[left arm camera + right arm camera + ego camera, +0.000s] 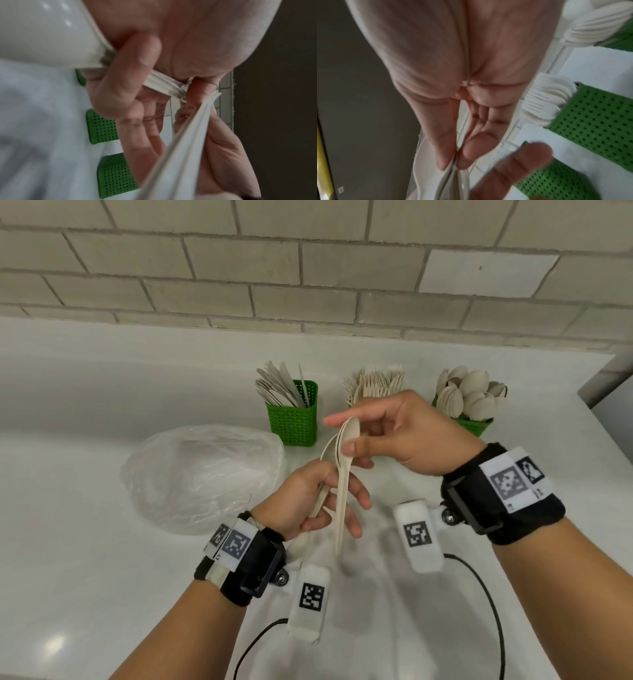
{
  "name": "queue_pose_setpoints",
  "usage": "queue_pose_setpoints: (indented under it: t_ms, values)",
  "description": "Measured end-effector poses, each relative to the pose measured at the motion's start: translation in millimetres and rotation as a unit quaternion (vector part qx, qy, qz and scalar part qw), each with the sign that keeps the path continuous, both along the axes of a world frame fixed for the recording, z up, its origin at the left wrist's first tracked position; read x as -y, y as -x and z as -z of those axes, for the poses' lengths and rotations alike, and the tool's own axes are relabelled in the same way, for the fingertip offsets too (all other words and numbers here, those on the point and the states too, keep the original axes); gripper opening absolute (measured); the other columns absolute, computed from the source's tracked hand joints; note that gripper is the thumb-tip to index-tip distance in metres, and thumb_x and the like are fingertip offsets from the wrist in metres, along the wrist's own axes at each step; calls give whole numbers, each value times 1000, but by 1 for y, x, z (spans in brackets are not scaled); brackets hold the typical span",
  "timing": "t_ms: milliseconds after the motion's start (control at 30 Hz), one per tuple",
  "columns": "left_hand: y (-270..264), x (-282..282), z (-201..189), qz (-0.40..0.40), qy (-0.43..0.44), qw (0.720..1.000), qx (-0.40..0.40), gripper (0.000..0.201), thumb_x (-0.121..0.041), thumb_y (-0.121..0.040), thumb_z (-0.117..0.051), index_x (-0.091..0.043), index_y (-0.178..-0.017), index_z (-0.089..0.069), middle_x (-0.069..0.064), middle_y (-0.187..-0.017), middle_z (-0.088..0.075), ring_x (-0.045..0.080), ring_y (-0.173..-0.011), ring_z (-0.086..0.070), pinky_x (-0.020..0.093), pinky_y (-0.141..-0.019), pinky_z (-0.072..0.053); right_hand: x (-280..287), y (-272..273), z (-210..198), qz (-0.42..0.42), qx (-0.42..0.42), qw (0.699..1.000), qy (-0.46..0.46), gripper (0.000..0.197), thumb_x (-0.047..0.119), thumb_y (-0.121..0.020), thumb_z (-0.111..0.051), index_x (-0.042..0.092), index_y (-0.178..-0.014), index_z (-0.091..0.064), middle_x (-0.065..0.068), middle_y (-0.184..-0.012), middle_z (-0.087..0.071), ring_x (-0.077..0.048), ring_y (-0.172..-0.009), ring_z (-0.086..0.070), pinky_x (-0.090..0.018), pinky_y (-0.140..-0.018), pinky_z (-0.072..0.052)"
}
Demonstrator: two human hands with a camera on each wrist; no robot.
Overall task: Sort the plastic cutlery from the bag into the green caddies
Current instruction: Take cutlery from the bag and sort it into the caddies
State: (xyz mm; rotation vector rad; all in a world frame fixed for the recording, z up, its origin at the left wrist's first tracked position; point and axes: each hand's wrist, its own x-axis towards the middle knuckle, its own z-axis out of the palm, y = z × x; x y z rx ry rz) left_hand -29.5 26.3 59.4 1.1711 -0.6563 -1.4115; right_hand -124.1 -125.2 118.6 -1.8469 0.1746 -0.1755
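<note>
Both hands hold a small bunch of beige plastic spoons (343, 474) upright above the counter, in front of the caddies. My left hand (329, 503) grips the handles (164, 83) low down, fingers curled round them. My right hand (349, 438) pinches the spoon bowls (452, 174) at the top between thumb and fingers, with the index finger stretched out. Three green caddies stand at the back: one with knives (294, 421), one with forks (375, 385), its body hidden behind my right hand, and one with spoons (478, 424). The crumpled clear plastic bag (202, 474) lies to the left.
The white counter (102, 559) ends at a grey brick wall (308, 268) behind the caddies. Its right edge (603, 440) lies just beyond the spoon caddy. Black cables (493, 611) trail from the wrist cameras across the near counter.
</note>
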Motion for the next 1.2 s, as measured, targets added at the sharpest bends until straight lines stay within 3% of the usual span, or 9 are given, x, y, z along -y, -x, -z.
queue_pose_setpoints:
  t_ms: [133, 333, 433, 567, 700, 733, 867, 1000, 1200]
  values:
    - [-7, -2, -6, 18, 48, 995, -87, 43, -22, -73, -41, -7, -113, -47, 22, -85, -61, 32, -49, -60, 12, -32, -17, -11, -4, 12, 8, 1, 1000, 2, 29, 0, -86, -67, 10, -113, -70, -10, -93, -73, -15, -80, -65, -25, -72, -52]
    - [-13, -3, -3, 39, 65, 987, -138, 58, -27, -75, -43, -10, -130, -39, 24, -86, -57, 25, -43, -52, 12, -33, -19, -24, -7, 14, 41, 42, 997, -39, 22, -9, -89, -58, 6, -102, -67, 2, -86, -72, -6, -76, -65, -19, -68, -51]
    - [-11, -2, -3, 28, 61, 987, -147, 51, -28, -75, -45, -13, -123, -40, 22, -80, -56, 23, -39, -50, 14, -35, -15, -32, -8, 11, 30, 24, 998, -39, 24, -4, -96, -49, 5, -113, -63, -15, -102, -70, -10, -73, -63, -41, -59, -52]
    - [-6, -1, -1, 3, 62, 986, -156, 37, -26, -74, -47, -13, -109, -43, 20, -76, -55, 24, -40, -50, 16, -36, -12, -35, -10, 19, 53, 31, 995, -75, 22, -5, -97, -46, 6, -109, -61, -3, -89, -71, -18, -69, -61, -61, -62, -48]
    - [0, 0, 7, -4, 29, 992, -127, 33, -26, -70, -54, -4, -95, -54, 18, -76, -55, 26, -48, -43, 15, -30, -17, -28, -15, 24, 142, 33, 982, -121, 19, -8, -96, -44, 1, -104, -59, -13, -83, -66, -11, -57, -54, -22, -53, -48]
    - [1, 1, 10, -16, 25, 991, -127, 33, -24, -72, -54, -3, -97, -57, 15, -73, -54, 24, -43, -42, 14, -29, -17, -24, -16, 25, 176, 38, 976, -125, 22, -10, -95, -44, 4, -102, -59, -13, -82, -66, -10, -54, -50, -20, -50, -45]
    - [8, 7, 21, -69, -11, 994, -88, 25, -27, -81, -51, -10, -97, -59, 4, -56, -39, 10, -33, -29, 12, -32, -15, -11, -23, 41, 268, 21, 961, -59, 24, -8, -91, -45, 8, -102, -60, -16, -84, -68, -4, -49, -49, -24, -55, -45]
    - [8, 10, 27, -78, -37, 993, -77, 23, -27, -80, -49, -12, -95, -56, 2, -55, -42, 11, -32, -33, 11, -32, -16, -10, -19, 55, 234, -5, 965, -120, 20, -5, -94, -47, 7, -100, -61, -24, -88, -66, -9, -55, -49, -24, -54, -46]
    - [1, 8, 33, -142, -56, 988, -17, 24, -27, -97, -44, -8, -96, -58, 5, -64, -54, 17, -44, -51, 13, -34, -18, 22, -8, 35, 387, 143, 905, -108, 23, 1, -87, -50, 20, -92, -63, -10, -87, -66, -21, -81, -63, -32, -71, -51]
